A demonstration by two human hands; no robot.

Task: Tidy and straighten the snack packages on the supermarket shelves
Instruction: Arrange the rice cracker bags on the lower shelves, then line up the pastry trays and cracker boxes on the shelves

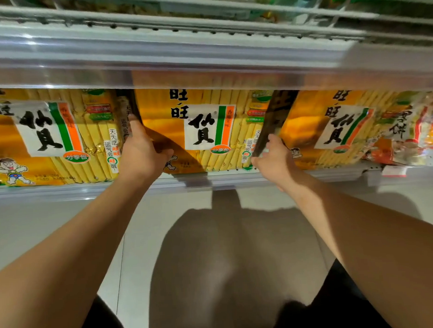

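Three large yellow-orange rice cracker packages stand in a row on a low shelf. My left hand (142,149) grips the left edge of the middle package (204,130), thumb on its front. My right hand (271,157) grips the same package's right edge, fingers tucked behind the dark side seam. The left package (47,135) stands upright beside it. The right package (337,127) leans slightly to the right.
A red and white snack bag (405,132) sits at the far right of the shelf. The shelf above (157,50) overhangs the packages with a clear price rail. The lower shelf edge (64,190) runs along the front, with pale tiled floor (41,231) below.
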